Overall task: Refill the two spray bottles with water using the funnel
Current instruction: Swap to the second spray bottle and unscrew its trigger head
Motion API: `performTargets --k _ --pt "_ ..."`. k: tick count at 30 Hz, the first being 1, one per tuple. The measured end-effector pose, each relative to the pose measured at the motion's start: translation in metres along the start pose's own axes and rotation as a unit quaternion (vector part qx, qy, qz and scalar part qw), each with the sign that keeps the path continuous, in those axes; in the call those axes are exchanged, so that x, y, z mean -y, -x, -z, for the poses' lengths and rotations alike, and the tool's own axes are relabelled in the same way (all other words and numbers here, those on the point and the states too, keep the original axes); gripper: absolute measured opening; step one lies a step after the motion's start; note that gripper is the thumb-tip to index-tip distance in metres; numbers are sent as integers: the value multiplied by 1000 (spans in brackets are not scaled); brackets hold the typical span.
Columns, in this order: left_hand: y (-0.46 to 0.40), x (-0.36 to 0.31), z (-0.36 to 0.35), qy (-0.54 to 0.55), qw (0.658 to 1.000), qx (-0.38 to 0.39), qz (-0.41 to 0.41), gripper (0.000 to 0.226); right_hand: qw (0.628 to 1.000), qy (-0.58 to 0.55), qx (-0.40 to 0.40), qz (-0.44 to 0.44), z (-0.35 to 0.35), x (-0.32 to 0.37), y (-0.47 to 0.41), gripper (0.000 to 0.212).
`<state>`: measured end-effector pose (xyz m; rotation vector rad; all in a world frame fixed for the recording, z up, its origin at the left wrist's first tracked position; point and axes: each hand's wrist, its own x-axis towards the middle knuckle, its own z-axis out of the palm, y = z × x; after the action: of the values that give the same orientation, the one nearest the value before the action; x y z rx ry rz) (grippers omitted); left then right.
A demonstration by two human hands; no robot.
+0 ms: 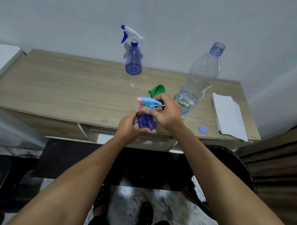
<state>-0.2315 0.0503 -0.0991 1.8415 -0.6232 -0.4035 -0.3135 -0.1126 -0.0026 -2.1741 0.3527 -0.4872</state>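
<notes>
Left hand: fingers curled around the near and left side of the small purple spray bottle, clamped on its body, thumb along the bottom edge.
Right hand: fingers closed around the neck just under the light-blue and pink trigger head; the fingertips sit at the collar, thumb toward the left hand.
Small purple spray bottle: held between both hands above the table's front edge, trigger head on and pointing left.
Second spray bottle: upright at the back of the table, blue body, white and blue trigger head in place, well apart from the hands.
Funnel: green, lying on the table just behind the right hand, partly hidden by it.
Water bottle: clear plastic, upright, uncapped, some water at the bottom, just beside the right hand.
Cap: blue, on the table near the front edge, right of the right wrist.
Paper: white sheets at the table's right end.
</notes>
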Motion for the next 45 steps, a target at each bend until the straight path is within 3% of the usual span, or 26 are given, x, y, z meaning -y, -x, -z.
performTargets --k 7,11,18,28,34,39,45 --pt "-2 -1 1 -25 1000 10 -15 86 991 94 95 26 14 11 -11 38" --pt "-6 1 5 -58 997 25 -39 90 991 109 73 -7 9 14 -10 50" --pt "-10 11 12 -59 997 35 -46 86 990 100 101 -17 10 17 -13 43" --pt "-13 16 21 -83 991 37 -100 88 990 128 52 -25 1 25 -12 46" --pt "-12 26 39 -94 991 39 -88 79 996 64 53 -16 -14 32 -7 37" --pt "-17 32 51 -74 992 48 -88 87 999 29 5 -40 -33 34 -6 43" --pt "-19 35 59 -70 992 43 -94 83 998 2 3 -63 -40 35 -7 42"
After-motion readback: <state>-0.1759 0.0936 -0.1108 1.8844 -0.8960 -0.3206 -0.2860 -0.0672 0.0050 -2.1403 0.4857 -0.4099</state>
